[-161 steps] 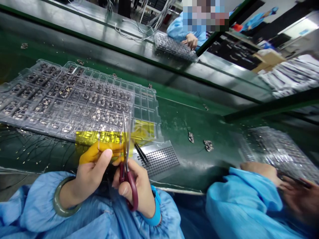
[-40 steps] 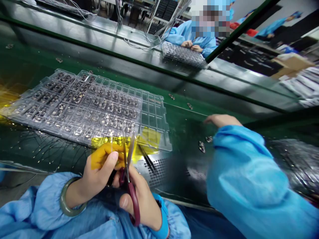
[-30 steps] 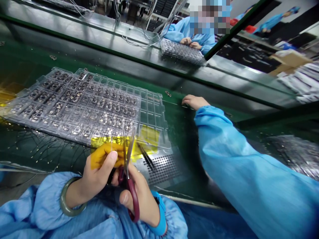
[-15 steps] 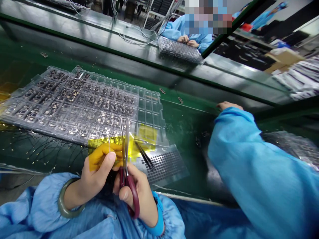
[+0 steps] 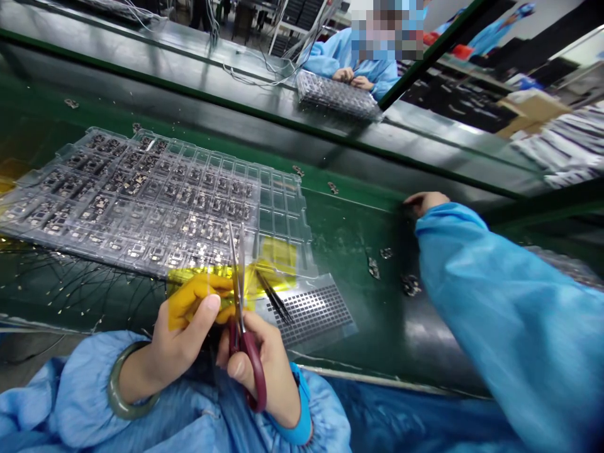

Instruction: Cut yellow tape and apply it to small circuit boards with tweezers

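At the tray's (image 5: pixel 280 198) near edge, the left hand (image 5: pixel 182 343) is pinching yellow film (image 5: pixel 186 275) in its grip, the right hand (image 5: pixel 275 362) is clasping scissors (image 5: pixel 255 366) by their handles, blades parted at the film, and a co-worker's hand (image 5: pixel 427 201) is reaching farther rightward of the tray than a second ago.

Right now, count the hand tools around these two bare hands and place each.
2: the dark red-handled scissors, held in the right hand; and the black tweezers, lying partly over the black-patterned sheet. Others could be hidden behind the hands.
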Tool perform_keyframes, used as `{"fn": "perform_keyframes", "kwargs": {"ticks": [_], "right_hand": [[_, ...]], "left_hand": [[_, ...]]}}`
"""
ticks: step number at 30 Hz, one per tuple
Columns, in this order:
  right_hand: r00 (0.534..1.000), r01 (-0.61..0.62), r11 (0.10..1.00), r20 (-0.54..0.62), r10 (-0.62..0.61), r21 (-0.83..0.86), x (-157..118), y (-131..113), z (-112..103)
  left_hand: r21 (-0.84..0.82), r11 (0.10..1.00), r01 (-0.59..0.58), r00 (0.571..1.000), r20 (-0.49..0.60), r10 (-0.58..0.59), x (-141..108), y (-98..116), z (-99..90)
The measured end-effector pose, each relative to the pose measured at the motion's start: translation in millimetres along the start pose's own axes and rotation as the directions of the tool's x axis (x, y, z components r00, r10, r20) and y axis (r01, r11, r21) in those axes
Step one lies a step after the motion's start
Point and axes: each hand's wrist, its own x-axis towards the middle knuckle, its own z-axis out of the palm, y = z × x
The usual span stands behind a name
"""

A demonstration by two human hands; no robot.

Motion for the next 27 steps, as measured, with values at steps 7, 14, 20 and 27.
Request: {"fn": "perform_keyframes", "kwargs": {"ticks": [7, 14, 20, 27], "right_hand": [[1.0, -0.02, 1.0, 0.011, 0.02, 0.014, 1.6, 1.6, -3.3], [1.0, -0.017, 1.0, -0.009, 0.017, 0.008, 1.3, 1.6, -3.4], [1.0, -0.025, 0.999, -0.014, 0.026, 0.022, 0.7, 2.0, -4.5], [1.0, 0.018, 1.0, 0.016, -0.017, -0.021, -1.8, 1.8, -12.2]], "left_hand": [[0.025, 0.999, 0.021, 0.997, -0.077, -0.019, -3.1, -3.2, 3.1], [0.02, 1.0, 0.018, 0.998, -0.066, -0.017, -0.3, -1.3, 3.1], [-0.041, 0.999, 0.015, 0.999, 0.038, -0.014, -0.3, -3.2, 2.1], [-0.266, 0.961, 0.071, 0.991, 0.125, -0.038, 0.0, -6.1, -18.0]]}}
